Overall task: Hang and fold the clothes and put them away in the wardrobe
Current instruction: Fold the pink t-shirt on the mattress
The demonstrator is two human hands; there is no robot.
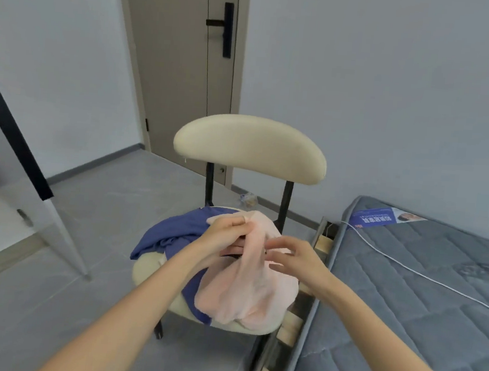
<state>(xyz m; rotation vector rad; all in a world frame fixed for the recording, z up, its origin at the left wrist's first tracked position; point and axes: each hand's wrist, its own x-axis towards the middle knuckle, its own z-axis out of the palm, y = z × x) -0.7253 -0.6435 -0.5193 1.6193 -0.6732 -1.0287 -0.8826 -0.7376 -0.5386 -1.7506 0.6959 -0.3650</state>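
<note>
Clothes lie in a heap on the seat of a chair in the middle of the scene, and both hands are at them.

The grey quilted mattress (pixel 404 303) fills the near right, resting on a frame whose wooden slats (pixel 289 331) show along its left edge. A grey-brown door (pixel 173 75) stands shut in the far wall, with a black handle (pixel 227 28) on its right side. A white slanted leg (pixel 63 243) crosses the left of the scene, under a black bar.

The chair (pixel 249 146) has a cream curved backrest on two black posts and a cream seat, and stands just left of the bed frame.

The pink garment (pixel 245 295) lies on the right of the seat, its lower part sagging over the near edge and its upper part pulled into a raised strand. The blue garment (pixel 174 235) lies under it and beside it on the left, spilling over the left rim of the seat.

The left hand (pixel 224 234) grips the top of the pink strand, thumb and curled fingers pinching it. The right hand (pixel 296 256) is on the right of the same strand, its thumb and bent fingers closing on a fold of the pink cloth.

A white cable (pixel 407 267) runs across the mattress. A printed label (pixel 382 218) lies at the mattress's far corner. A small crumpled object (pixel 248 199) sits on the floor by the far wall, behind the chair.
</note>
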